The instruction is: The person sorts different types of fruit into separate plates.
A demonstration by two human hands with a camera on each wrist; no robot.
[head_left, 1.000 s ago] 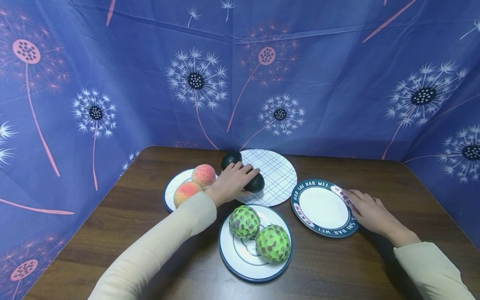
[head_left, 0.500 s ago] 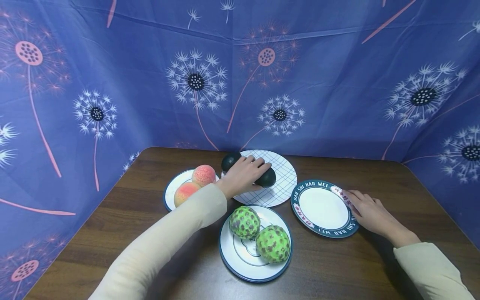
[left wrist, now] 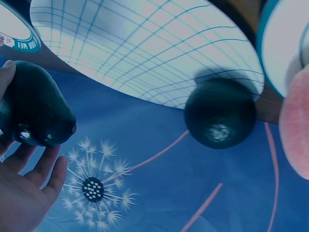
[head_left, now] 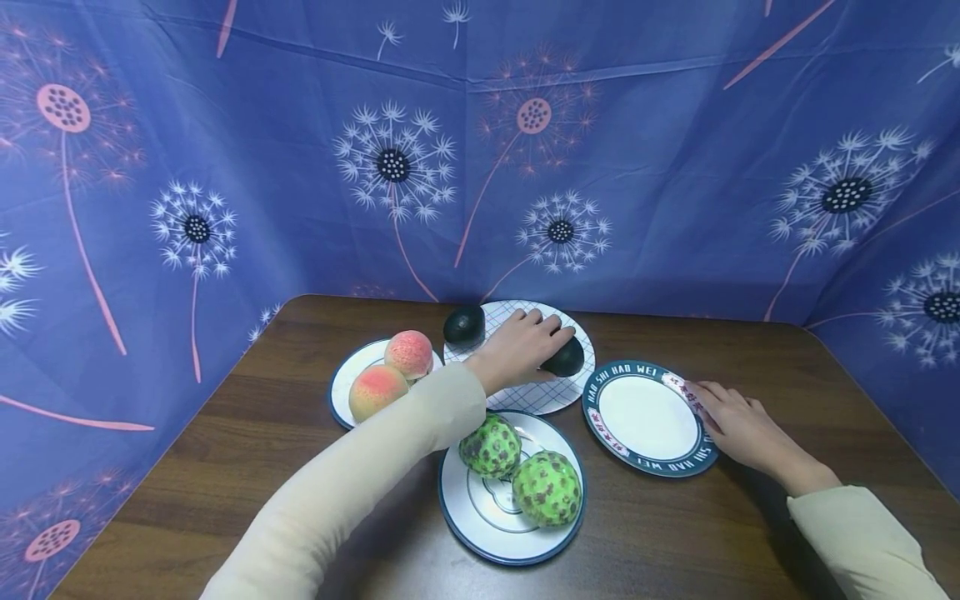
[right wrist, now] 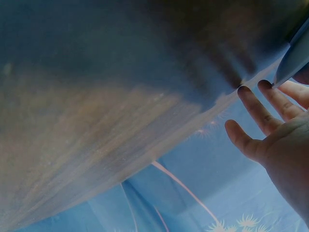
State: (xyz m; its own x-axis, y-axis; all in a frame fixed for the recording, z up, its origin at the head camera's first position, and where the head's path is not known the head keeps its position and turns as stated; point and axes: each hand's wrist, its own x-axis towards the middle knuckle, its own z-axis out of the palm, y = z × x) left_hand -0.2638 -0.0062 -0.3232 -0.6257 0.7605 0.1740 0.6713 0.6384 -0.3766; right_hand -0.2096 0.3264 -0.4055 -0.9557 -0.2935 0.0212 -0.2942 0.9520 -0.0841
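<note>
My left hand (head_left: 521,346) grips a dark green avocado (head_left: 566,358) above the right side of a white plate with blue grid lines (head_left: 517,401). In the left wrist view, this avocado (left wrist: 38,104) is pear-shaped and glossy, with fingers curled beneath it. A second avocado (head_left: 464,326) sits at the grid plate's left edge. To the right, my right hand (head_left: 750,429) holds the right rim of a white plate with a green lettered border (head_left: 651,462); nothing lies on that plate. The right wrist view shows its fingers (right wrist: 256,111) at the plate's edge.
Two peaches (head_left: 377,393) rest on a blue-rimmed plate (head_left: 339,392) at left, partly behind my left sleeve. Nearest me, two spotted green round fruits (head_left: 546,488) lie on another plate (head_left: 487,537). The brown table (head_left: 225,467) ends at a blue dandelion-print cloth (head_left: 660,167).
My left hand has carried the avocado rightward across the grid plate, away from the second avocado. The right hand and its plate stay where they were.
</note>
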